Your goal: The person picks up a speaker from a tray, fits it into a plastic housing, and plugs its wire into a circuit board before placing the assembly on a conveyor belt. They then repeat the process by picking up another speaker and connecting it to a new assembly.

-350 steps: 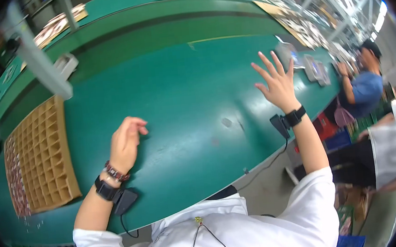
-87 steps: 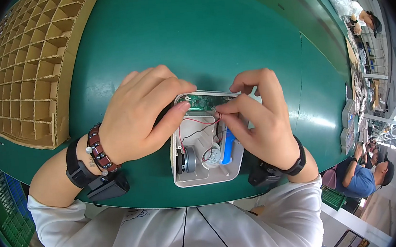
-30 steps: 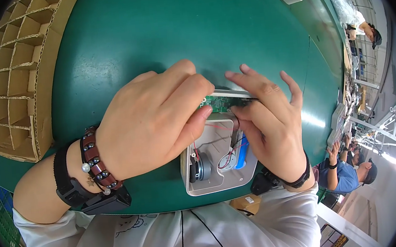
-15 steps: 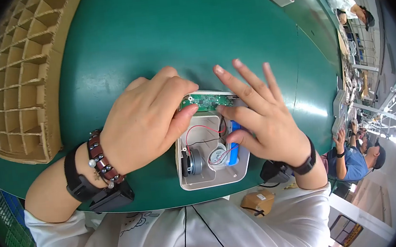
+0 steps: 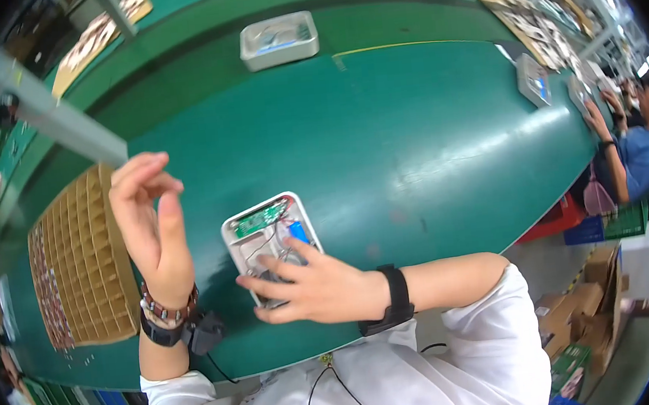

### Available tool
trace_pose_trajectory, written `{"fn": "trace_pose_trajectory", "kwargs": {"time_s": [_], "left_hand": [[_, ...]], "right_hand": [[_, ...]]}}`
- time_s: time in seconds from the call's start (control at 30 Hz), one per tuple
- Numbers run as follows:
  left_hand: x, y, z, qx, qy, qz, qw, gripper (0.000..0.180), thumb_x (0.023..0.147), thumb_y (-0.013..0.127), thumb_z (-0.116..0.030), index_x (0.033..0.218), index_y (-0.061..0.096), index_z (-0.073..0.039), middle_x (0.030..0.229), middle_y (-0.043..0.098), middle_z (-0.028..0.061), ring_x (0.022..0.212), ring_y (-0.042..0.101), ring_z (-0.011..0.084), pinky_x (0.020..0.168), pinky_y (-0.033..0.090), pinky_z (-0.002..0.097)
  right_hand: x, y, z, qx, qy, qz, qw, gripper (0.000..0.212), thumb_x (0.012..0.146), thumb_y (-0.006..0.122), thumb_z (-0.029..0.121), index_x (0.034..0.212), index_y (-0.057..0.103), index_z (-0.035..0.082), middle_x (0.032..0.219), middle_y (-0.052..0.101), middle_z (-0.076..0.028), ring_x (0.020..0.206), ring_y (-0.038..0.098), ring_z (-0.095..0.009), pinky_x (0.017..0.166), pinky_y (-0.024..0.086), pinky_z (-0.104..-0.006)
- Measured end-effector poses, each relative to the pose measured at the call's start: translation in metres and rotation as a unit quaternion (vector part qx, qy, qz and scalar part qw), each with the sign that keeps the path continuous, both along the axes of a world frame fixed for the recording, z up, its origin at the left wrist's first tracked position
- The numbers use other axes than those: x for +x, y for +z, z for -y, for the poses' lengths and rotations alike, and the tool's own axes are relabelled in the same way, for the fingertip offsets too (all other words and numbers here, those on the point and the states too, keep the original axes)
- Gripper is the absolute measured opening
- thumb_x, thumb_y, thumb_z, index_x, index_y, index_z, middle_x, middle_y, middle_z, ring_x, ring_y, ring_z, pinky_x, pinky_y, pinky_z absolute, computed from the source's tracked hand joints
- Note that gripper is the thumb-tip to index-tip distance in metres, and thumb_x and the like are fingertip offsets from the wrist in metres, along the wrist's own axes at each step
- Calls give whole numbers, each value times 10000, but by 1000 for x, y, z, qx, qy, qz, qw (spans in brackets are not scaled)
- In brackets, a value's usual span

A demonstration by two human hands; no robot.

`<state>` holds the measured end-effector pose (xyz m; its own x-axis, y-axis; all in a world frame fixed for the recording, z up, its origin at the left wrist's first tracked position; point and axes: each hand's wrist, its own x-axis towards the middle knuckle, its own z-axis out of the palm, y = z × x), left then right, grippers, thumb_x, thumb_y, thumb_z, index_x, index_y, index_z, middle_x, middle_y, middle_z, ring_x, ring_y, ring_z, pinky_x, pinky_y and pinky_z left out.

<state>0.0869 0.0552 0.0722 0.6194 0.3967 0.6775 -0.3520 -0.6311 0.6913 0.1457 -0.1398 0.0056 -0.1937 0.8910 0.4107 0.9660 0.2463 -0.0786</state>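
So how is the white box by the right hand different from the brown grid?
The box is whitish; the grid is brown. The box looks smaller than the grid. The box holds a green board and a blue cylinder; the grid is split into many little cells. Both lie on the green table.

Legible texts, labels, brands, numbers, signs: none.

Marked surfaces, unreadable:
1. Green circuit board [image 5: 260,220], in the far end of a pale open case [image 5: 228,239] near the workbench [image 5: 389,220]'s near edge. Pale marks, too small to read.
2. White shirt [image 5: 403,374], at the workbench's near edge. Faint line print [image 5: 248,403] on the front, too indistinct to read.
3. Green box [image 5: 571,370], below and beyond the workbench's near right edge. Patterned face, blurred.
4. Yellow line [image 5: 411,44], toward the workbench's far edge. No lettering discernible.
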Motion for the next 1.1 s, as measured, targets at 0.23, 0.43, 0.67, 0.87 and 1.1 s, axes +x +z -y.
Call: {"fn": "trace_pose_trajectory", "kwargs": {"time_s": [0.23, 0.43, 0.67, 0.87, 1.1], "left_hand": [[207, -24, -45, 445, 153, -163, 867, 305, 790, 676, -204, 1052, 575, -84, 1009, 584, 86, 923, 584, 268, 758, 439, 409], [272, -66, -60, 501, 156, -246, 815, 211, 796, 630, -169, 1002, 594, -140, 972, 593, 55, 905, 595, 229, 765, 424, 394], [165, -24, -2, 515, 99, -129, 842, 134, 766, 579, -90, 887, 596, -146, 841, 564, 28, 821, 589, 200, 754, 411, 366], [1, -35, 54, 447, 28, -239, 861, 87, 724, 569, -128, 799, 598, -96, 749, 547, 36, 705, 595, 188, 670, 434, 326], [-70, -26, 85, 336, 79, -213, 914, 122, 710, 648, -192, 774, 601, -99, 730, 533, 31, 680, 579, 189, 643, 430, 335]], "right_hand": [[125, 24, 118, -70, -355, 176, 915, 333, 748, 616, 174, 1079, 600, 208, 1368, 434, -53, 1268, 393, -299, 1037, 274, -577], [114, 41, 154, -28, -433, 127, 892, 474, 715, 711, 201, 1173, 588, 209, 1385, 405, -69, 1321, 325, -322, 1067, 260, -534], [97, 32, 125, -23, -297, 58, 953, 530, 691, 750, 211, 1193, 580, 213, 1384, 390, -112, 1302, 330, -356, 1049, 308, -481], [77, 28, 63, -3, -148, -87, 985, 591, 729, 724, 245, 1275, 514, 158, 1363, 399, -149, 1243, 393, -373, 1021, 324, -488], [50, 20, -6, -29, -11, -162, 986, 601, 753, 672, 308, 1290, 489, 109, 1300, 472, -135, 1163, 481, -320, 1024, 301, -488]]}}
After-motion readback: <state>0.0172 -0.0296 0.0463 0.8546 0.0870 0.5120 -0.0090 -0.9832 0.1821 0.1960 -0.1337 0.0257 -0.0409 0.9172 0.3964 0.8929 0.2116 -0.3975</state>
